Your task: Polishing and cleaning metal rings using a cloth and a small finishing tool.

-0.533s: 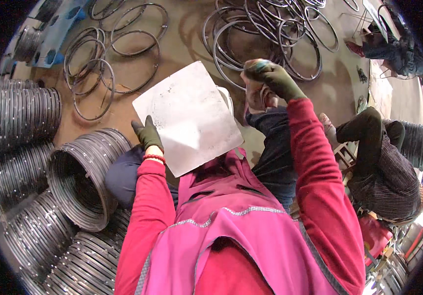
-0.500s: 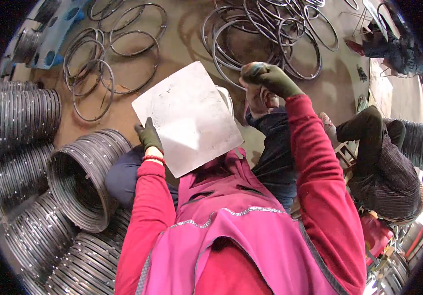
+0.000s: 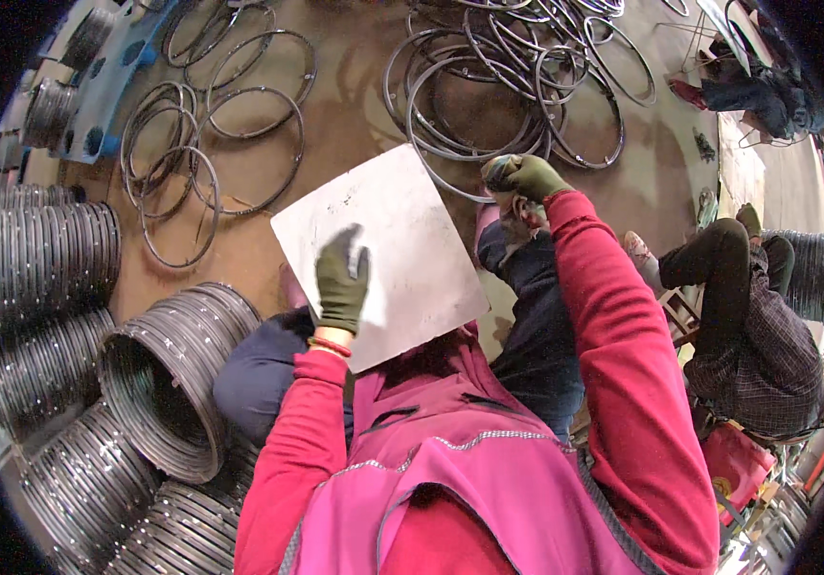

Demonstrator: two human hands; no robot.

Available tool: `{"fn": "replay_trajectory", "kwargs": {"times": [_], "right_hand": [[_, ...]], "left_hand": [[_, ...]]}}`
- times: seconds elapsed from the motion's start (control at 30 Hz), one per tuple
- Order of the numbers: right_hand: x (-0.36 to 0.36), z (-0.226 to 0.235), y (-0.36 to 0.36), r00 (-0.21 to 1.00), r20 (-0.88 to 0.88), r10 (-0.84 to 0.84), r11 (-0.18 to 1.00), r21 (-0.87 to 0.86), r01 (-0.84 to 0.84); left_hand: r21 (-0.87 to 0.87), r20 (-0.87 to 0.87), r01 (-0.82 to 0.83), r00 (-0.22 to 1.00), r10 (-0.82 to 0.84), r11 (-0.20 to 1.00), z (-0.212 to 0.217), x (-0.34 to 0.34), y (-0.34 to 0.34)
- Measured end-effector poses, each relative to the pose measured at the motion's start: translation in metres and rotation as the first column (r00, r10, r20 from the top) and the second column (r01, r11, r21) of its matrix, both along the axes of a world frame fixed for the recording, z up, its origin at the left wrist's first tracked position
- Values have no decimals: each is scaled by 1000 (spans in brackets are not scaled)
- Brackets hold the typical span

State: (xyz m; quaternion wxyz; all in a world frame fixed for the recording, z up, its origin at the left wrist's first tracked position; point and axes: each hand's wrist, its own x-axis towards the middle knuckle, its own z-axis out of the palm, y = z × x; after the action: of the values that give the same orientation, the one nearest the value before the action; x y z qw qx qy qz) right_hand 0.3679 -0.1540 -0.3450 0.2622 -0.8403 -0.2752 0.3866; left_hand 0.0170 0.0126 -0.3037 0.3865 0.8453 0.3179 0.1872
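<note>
A pale, flat square sheet (image 3: 402,259) rests tilted across my lap. My left hand (image 3: 343,283), in a dark green glove, is over the sheet's left part with its fingers apart and nothing in them; whether it touches the surface I cannot tell. Beyond the sheet's right side, my right hand (image 3: 535,178), gloved too, is raised and closed on a small crumpled cloth (image 3: 500,172) with mottled colours. Just below that hand is a patterned brown and white thing (image 3: 524,218), partly hidden, perhaps a shoe.
Loose dark hoops (image 3: 517,86) lie tangled on the floor ahead, and more hoops (image 3: 211,144) at far left. Stacked ring bundles (image 3: 177,383) crowd my left side. To the right a co-worker (image 3: 752,335) sits bent over. A blue pallet-like piece (image 3: 110,91) stands at far left.
My left hand has let go of the sheet's left edge and moved right, over its face. The sheet and my right hand sit slightly lower in view, as the view has shifted.
</note>
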Motion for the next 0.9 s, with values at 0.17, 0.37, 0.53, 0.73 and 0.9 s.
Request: {"fn": "replay_trajectory", "kwargs": {"times": [0.17, 0.37, 0.53, 0.73, 0.9], "right_hand": [[0, -34, 13, 981, -142, 132, 989, 79, -122], [0, -83, 43, 978, 131, 164, 959, -254, -127], [-28, -118, 73, 987, 118, 105, 956, -287, -67], [-65, -149, 79, 992, 111, 63, 941, -337, -22], [-42, -131, 74, 989, -137, 54, 995, -73, -65]], "left_hand": [[268, -184, 236, 964, -191, 934, -6, 33, -32], [259, -274, 279, 939, -207, 925, -14, 35, -31], [233, -316, 289, 926, -209, 929, -19, 37, -29], [186, -364, 330, 898, -247, 925, -26, 34, -26], [222, -327, 304, 918, -223, 927, -24, 34, -27]]}}
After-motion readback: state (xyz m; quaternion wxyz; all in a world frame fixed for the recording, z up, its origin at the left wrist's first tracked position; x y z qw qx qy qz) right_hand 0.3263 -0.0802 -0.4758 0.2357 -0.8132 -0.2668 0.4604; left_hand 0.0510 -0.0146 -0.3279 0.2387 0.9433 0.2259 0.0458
